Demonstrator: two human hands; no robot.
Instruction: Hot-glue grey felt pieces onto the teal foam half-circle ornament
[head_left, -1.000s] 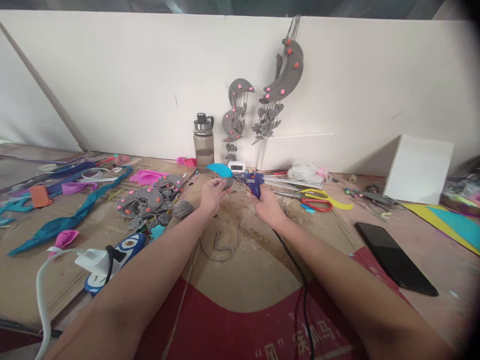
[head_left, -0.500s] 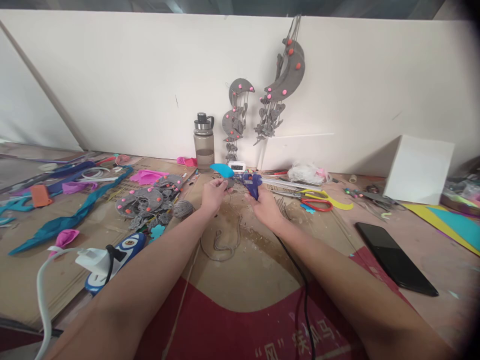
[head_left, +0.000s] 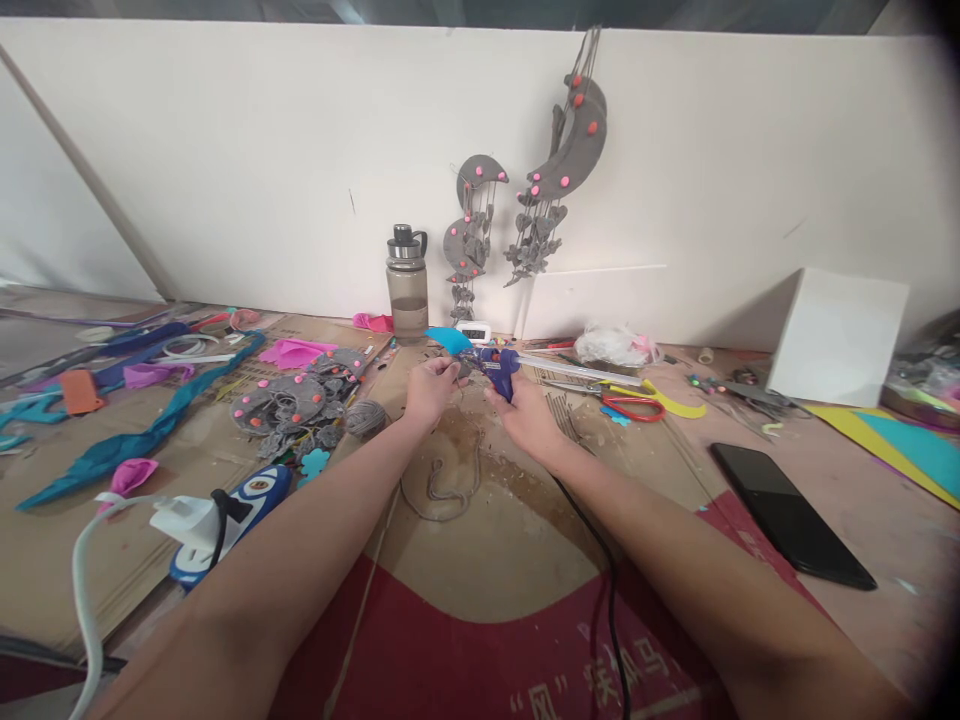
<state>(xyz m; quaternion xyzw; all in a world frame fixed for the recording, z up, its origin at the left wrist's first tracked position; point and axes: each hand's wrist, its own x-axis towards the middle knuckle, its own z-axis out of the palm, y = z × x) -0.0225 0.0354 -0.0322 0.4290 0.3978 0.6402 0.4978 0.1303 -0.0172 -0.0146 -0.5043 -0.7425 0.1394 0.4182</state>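
Note:
My right hand [head_left: 529,415] is wrapped round the handle of a blue hot glue gun [head_left: 499,372]. A long clear glue stick [head_left: 577,368] sticks out of its back, and a black cord runs down past my forearm. My left hand [head_left: 433,388] pinches a small grey piece [head_left: 462,381], mostly hidden by my fingers. The gun's nozzle points left and is close to that piece; whether they touch I cannot tell. Just beyond my left fingers shows a bright blue curved piece [head_left: 448,339]. Grey yarn [head_left: 450,490] lies in loops on the cardboard below my hands.
Left of my arm lie a grey ball of yarn [head_left: 366,418], a heap of grey felt shapes [head_left: 289,405] and a power strip [head_left: 262,500]. Behind stand a water bottle [head_left: 407,285] and a small clock [head_left: 474,332]. To the right are red-handled scissors [head_left: 637,407] and a phone [head_left: 791,515].
My right hand has brought the glue gun slightly left, so its nozzle is nearer the grey piece. The left hand has stayed nearly in place, still pinching.

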